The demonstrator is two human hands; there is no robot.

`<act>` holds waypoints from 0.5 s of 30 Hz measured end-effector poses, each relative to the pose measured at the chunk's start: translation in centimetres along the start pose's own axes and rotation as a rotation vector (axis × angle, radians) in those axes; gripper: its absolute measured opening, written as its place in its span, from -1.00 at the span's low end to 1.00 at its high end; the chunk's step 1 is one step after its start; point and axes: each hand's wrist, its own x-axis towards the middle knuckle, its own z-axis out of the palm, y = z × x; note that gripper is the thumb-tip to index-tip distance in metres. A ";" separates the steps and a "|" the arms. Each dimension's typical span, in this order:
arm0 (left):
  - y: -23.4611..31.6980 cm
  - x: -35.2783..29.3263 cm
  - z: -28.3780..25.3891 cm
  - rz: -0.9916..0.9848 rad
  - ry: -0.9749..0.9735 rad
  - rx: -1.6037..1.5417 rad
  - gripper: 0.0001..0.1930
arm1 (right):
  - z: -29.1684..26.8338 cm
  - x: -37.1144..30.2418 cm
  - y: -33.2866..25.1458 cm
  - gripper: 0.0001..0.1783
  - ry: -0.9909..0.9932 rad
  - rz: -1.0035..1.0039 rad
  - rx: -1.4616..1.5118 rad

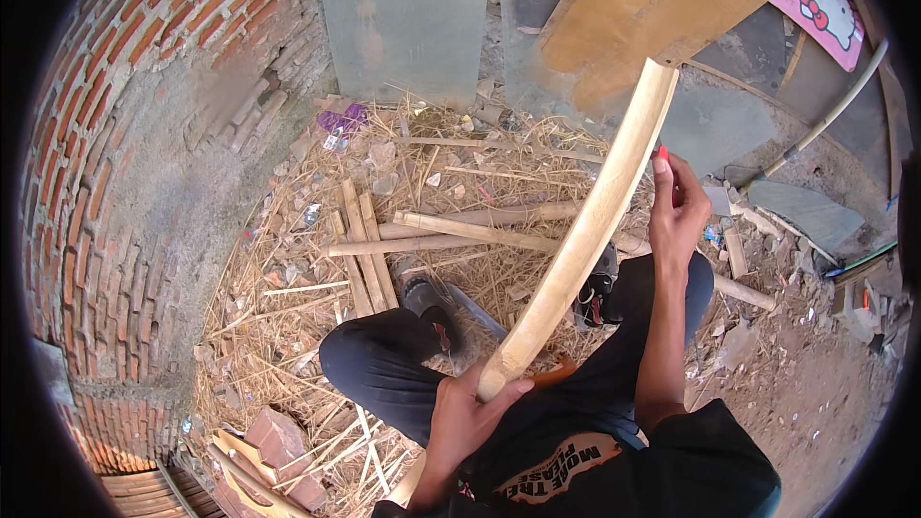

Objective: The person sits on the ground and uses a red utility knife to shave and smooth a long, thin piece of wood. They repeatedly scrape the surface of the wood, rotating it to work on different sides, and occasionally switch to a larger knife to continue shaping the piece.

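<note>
Bamboo strip [585,240] is slanting toward the far right, left hand [467,424] gripping its near end, right hand [679,211] holding a red object [663,153] beside it; positioning is seemingly underway, next requiring a steady grip.

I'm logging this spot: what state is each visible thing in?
Long pale split bamboo: tilted, held by its lower end.
Bare left hand: closed around that end.
Bare right hand: closed on small red object, mostly hidden.
Narrow pale strips: lying side by side.
Small purple wrapper: crumpled, on the ground.
Grey rectangular board: upright.
</note>
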 end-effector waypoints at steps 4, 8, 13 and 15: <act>-0.4 0.2 -1.5 -0.093 0.050 0.074 -0.60 | -0.8 1.1 1.0 -0.67 -0.111 -0.179 -0.015; 0.6 1.8 -2.0 -0.055 0.206 0.051 -0.69 | -0.7 -3.0 0.8 -0.75 -0.302 -0.196 0.023; 0.4 2.7 -2.2 -0.115 0.219 -0.041 -0.71 | 0.1 -7.2 0.6 -0.72 -0.506 -0.240 0.116; 0.8 3.2 -2.4 -0.114 0.192 -0.051 -0.72 | 0.4 -8.5 0.8 -0.68 -0.546 -0.383 0.212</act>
